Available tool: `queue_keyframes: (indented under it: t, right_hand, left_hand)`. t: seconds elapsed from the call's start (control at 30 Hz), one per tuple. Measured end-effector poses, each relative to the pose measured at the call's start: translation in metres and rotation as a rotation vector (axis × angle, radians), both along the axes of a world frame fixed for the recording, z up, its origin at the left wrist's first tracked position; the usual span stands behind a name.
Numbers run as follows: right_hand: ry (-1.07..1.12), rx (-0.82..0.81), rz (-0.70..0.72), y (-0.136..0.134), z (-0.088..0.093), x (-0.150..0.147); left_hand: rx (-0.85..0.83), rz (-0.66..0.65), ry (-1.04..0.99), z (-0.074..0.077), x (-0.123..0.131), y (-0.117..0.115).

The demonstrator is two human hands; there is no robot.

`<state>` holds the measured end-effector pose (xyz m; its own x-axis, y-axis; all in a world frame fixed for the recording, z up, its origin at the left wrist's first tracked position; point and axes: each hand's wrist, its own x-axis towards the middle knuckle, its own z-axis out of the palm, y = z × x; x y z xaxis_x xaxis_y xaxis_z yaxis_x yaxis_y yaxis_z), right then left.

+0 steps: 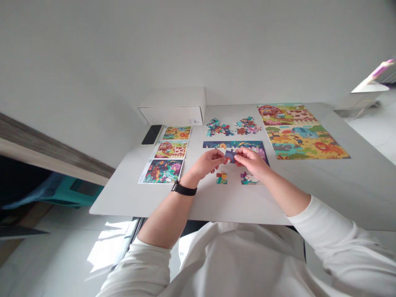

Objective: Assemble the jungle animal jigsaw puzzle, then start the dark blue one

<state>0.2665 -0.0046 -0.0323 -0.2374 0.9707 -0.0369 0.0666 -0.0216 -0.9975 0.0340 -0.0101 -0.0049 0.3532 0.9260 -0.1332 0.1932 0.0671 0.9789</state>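
A dark purple jigsaw puzzle piece (230,154) with a bit of red on it is held between my hands. My left hand (210,161), with a black band on its wrist, pinches at the piece's left side. At the right side, the fingertips of my right hand (250,160) grip it. Just behind lies a partly joined puzzle (244,144), a dark blue strip along the top and a right side, partly covered by my right hand. Closer to me are a loose corner piece (221,178) and some pieces (247,178) under my right wrist.
Two heaps of loose pieces, a left heap (218,128) and a right heap (247,125), lie toward the wall. Finished farm and safari puzzles (305,138) cover the right. A picture sheet (168,154), a phone (152,135) and a white box (173,109) are at left.
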Motion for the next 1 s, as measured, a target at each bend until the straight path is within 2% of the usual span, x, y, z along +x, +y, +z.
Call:
queue_keyframes:
  t: [0.1,0.17,0.33,0.4,0.8,1.0]
  right_hand:
    - [-0.001,-0.009,-0.019,0.000,0.000,0.000]
    - [0.006,-0.022,-0.041,0.001,-0.001,0.001]
    - [0.020,-0.047,-0.078,0.001,-0.002,0.001]
    - [0.018,-0.054,-0.084,0.001,-0.001,0.001]
    - [-0.037,-0.053,-0.072,0.000,0.001,-0.001]
    - [-0.026,-0.063,-0.072,-0.001,-0.001,-0.001]
  left_hand:
    - [0.026,-0.028,0.072,-0.002,0.000,-0.001]
    - [0.111,-0.026,0.149,-0.003,-0.001,-0.002]
    - [0.555,0.046,0.383,-0.007,-0.008,-0.003]
    - [0.653,0.033,0.424,-0.009,-0.010,-0.003]
    - [0.885,-0.073,0.410,-0.013,-0.010,-0.004]
    - [0.934,-0.111,0.397,-0.013,-0.010,-0.004]
